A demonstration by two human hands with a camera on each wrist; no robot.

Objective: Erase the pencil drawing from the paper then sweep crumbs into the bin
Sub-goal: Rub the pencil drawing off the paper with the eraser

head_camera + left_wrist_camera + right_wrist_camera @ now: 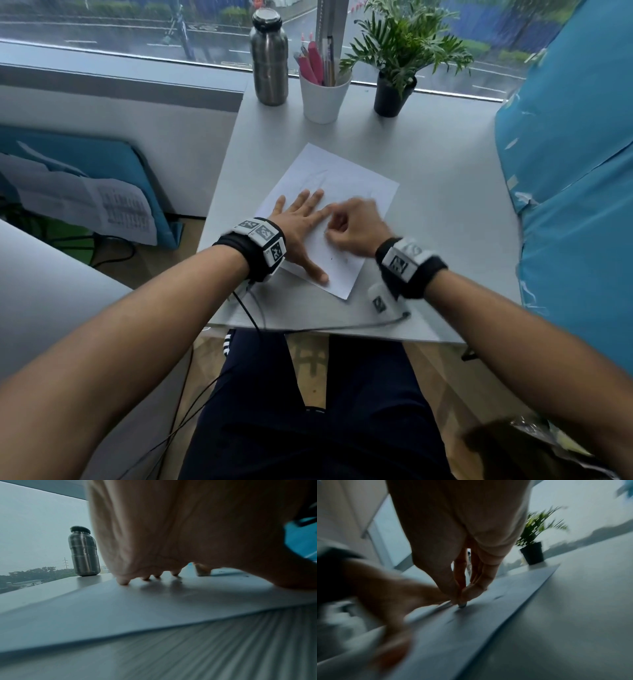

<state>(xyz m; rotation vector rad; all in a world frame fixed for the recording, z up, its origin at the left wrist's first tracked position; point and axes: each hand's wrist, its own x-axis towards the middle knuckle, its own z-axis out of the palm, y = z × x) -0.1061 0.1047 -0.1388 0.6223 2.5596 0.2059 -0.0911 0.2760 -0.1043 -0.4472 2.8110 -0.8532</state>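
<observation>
A white sheet of paper (pixel 346 178) lies askew on the grey table (pixel 445 240). My left hand (pixel 301 216) lies flat on the sheet's near left part with its fingers spread, and its fingertips (pixel 123 581) press the paper (pixel 120 608). My right hand (pixel 352 226), blurred by motion, pinches a small eraser (pixel 462 605) whose tip touches the paper (pixel 513 588) just right of the left hand's fingers. Faint pencil lines show on the far half of the sheet. A few dark specks (pixel 331 258) lie on the near part.
At the table's far edge by the window stand a steel bottle (pixel 269 58), a white cup of pens (pixel 324 94) and a potted plant (pixel 394 68). A blue wrapped panel (pixel 565 205) borders the right side. A cable (pixel 342 327) runs along the front edge.
</observation>
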